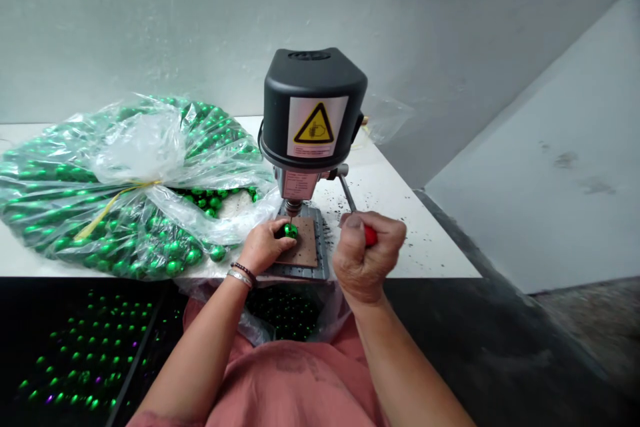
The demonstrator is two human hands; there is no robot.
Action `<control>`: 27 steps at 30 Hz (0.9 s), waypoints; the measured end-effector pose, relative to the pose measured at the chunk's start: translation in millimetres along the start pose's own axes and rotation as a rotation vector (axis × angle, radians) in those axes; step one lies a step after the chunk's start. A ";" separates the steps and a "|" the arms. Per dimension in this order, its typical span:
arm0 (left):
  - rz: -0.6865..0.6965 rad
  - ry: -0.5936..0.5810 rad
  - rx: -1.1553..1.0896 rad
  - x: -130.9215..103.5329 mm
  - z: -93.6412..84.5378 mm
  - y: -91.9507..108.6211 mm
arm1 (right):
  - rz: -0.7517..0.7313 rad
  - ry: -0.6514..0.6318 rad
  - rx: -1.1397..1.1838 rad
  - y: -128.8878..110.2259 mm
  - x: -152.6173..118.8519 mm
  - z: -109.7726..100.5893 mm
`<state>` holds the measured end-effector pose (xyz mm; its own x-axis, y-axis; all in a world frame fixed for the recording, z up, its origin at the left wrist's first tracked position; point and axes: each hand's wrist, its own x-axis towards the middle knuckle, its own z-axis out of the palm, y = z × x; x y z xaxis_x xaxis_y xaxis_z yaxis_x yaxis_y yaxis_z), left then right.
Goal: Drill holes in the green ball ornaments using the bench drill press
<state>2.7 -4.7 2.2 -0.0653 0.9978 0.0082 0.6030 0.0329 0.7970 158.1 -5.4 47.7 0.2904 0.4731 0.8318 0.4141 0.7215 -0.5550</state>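
A small bench drill press (315, 107) with a dark motor cover stands on the white table. Between the thumb and fingers of my left hand (263, 245), a shiny green ball (289, 231) is held on the brown board (305, 250) over the press's grey base. The drill bit (291, 219) points down at the top of the ball; whether it has entered cannot be seen. To the right, my right hand (367, 250) is wrapped round the red knob (371, 235) at the end of the feed lever (346, 192).
A large clear plastic bag (135, 147) of green balls covers the table's left side. One loose ball (217, 253) lies near the front edge. Below, an open bag (285, 313) of balls sits at my lap. Dark shavings dot the white table (420, 240); a wall rises behind.
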 end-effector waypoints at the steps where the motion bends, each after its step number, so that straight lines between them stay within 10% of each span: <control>1: -0.005 0.005 -0.012 0.1 0.4 -0.6 | -0.004 0.001 0.012 0.5 -0.1 0.5; 10: -0.018 0.029 -0.064 -10.6 -5.1 2.8 | 0.044 -0.015 -0.154 -34.6 82.1 8.9; 16: 0.157 -0.254 -0.053 -41.0 -36.3 8.6 | 0.116 -0.067 -0.130 -29.8 91.9 11.7; 23: 0.000 0.290 0.441 0.7 -87.1 -19.3 | 0.164 -0.054 -0.092 -26.7 88.0 12.9; 27: -0.282 0.201 0.748 41.8 -106.4 -53.8 | 0.182 -0.055 -0.110 -32.0 87.0 11.8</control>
<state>-117.1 29.2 23.8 -0.3916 0.9196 0.0325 0.9084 0.3807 0.1727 159.9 18.6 138.0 0.3224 0.6197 0.7155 0.4519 0.5634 -0.6916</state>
